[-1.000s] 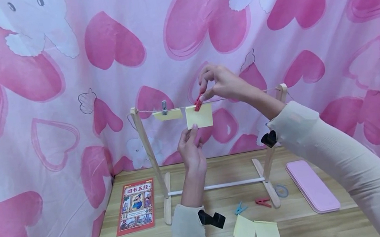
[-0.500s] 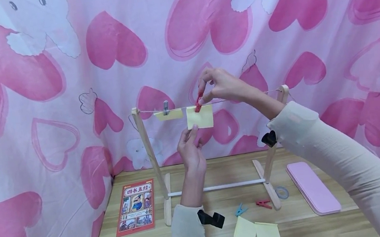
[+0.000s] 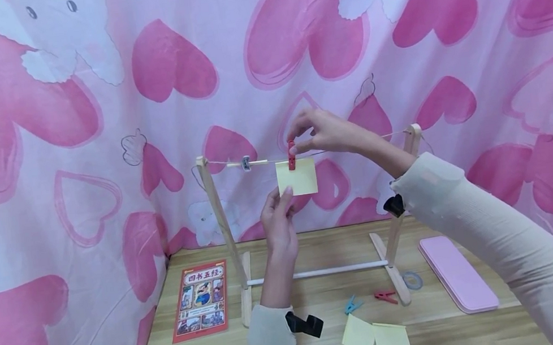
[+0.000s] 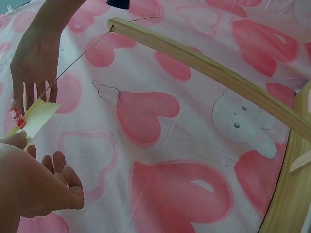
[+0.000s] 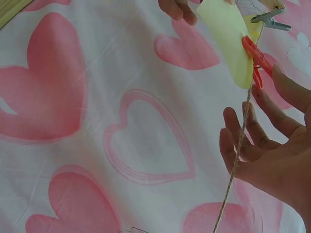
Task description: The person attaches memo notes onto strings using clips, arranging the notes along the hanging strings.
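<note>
A pale yellow sticky note [image 3: 304,182] hangs at the string [image 3: 385,136], with a red clothespin [image 3: 292,159] over its top edge. My left hand [image 3: 278,226] pinches the note's lower edge from below. Above the string, my right hand [image 3: 325,131] pinches the handles of the red clothespin between thumb and forefinger. In the right wrist view, the clothespin's jaws lie across the note's edge at the string, with the other fingers spread. To the left, a grey clothespin [image 3: 246,163] holds another yellow note [image 3: 259,162] on the string, seen nearly edge-on.
A wooden frame [image 3: 221,218] with a white crossbar [image 3: 339,269] carries the string. On the table lie a blue clothespin [image 3: 353,304], a red clothespin [image 3: 385,296], two yellow notes [image 3: 393,341], a tape roll [image 3: 413,280], a pink case [image 3: 457,274] and a red-bordered booklet [image 3: 200,300].
Both hands have lowered the note and red clothespin slightly, and that clothespin now stands more upright. The note under the grey clothespin has swung to nearly edge-on.
</note>
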A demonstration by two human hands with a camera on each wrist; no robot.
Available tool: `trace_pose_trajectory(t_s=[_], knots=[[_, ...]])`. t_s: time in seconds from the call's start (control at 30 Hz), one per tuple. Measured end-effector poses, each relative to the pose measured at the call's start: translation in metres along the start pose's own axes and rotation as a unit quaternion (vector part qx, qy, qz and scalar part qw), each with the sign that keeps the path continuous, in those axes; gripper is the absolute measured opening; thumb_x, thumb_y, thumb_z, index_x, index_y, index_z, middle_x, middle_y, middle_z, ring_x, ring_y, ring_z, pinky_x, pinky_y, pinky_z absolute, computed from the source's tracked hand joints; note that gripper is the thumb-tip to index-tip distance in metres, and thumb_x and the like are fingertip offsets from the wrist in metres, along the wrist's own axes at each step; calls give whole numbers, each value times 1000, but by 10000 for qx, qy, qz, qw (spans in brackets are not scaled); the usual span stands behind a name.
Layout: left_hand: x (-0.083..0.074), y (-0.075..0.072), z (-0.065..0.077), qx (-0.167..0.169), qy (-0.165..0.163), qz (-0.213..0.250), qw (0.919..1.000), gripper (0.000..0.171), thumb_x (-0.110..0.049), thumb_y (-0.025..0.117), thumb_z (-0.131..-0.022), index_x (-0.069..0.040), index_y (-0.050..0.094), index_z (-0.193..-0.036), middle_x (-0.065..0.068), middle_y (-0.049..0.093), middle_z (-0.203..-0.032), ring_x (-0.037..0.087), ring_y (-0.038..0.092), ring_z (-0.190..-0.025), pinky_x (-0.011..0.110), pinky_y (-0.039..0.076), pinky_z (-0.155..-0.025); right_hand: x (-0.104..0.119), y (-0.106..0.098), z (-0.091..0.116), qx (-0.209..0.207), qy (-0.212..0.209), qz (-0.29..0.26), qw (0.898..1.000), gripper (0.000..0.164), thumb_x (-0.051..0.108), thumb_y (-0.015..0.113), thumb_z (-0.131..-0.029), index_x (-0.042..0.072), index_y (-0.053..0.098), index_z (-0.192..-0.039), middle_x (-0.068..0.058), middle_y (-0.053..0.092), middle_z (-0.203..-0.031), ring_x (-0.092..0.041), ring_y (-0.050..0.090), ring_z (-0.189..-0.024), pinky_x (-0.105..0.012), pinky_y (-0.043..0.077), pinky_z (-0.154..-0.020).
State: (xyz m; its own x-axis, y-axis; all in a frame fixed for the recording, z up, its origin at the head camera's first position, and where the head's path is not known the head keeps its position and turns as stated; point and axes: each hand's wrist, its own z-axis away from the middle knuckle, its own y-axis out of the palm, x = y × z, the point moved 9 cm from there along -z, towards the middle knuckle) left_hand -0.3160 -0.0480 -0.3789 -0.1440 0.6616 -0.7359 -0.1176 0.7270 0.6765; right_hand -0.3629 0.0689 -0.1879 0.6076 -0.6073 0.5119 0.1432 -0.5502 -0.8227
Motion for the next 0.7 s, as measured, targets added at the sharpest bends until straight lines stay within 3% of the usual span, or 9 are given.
trace_pose_trajectory(t_s=[0.33, 0.4, 0.53, 0.63, 0.7], knots=[[2, 7, 4, 385, -25, -251, 9989, 23, -9, 70, -106, 0, 69, -127, -3, 68, -107, 11, 61, -95, 29, 48, -93, 0, -6, 10, -107, -55, -23, 9999, 33, 16, 79, -99, -1, 76, -128, -21, 68, -135, -39, 63, -125, -57, 54, -105], [4, 6, 5, 404, -58, -253, 9988, 29, -10, 69, -107, 1, 66, -133, -2, 68, -110, 10, 62, -98, 28, 49, -94, 0, -14, 22, -377, -74, -39, 9993, 35, 17, 79, -100, -1, 74, -130, -21, 68, -136, -39, 63, -128, -60, 52, -109], [9, 3, 8, 409, -131, -244, 9988, 36, -10, 69, -107, 2, 61, -141, -2, 68, -114, 10, 63, -102, 26, 52, -93, 9, -36, 79, -1467, -238, -53, 9889, 33, 15, 80, -100, 3, 75, -131, -16, 69, -135, -32, 61, -132, -56, 48, -114], [13, 2, 10, 418, -155, -230, 9987, 40, -11, 69, -107, 1, 59, -143, -1, 68, -118, 12, 62, -103, 25, 53, -92, 11, -43, 143, -2278, -273, -115, 9733, 33, 9, 81, -98, 7, 77, -131, -10, 70, -134, -17, 59, -132, -37, 45, -114], [14, 3, 10, 429, -123, -210, 9988, 42, -11, 69, -107, 2, 57, -145, 0, 68, -120, 12, 62, -104, 25, 53, -93, 4, -37, 181, -2567, -200, -140, 9662, 35, 4, 81, -97, 9, 77, -132, -8, 70, -134, -6, 57, -131, -23, 42, -111]])
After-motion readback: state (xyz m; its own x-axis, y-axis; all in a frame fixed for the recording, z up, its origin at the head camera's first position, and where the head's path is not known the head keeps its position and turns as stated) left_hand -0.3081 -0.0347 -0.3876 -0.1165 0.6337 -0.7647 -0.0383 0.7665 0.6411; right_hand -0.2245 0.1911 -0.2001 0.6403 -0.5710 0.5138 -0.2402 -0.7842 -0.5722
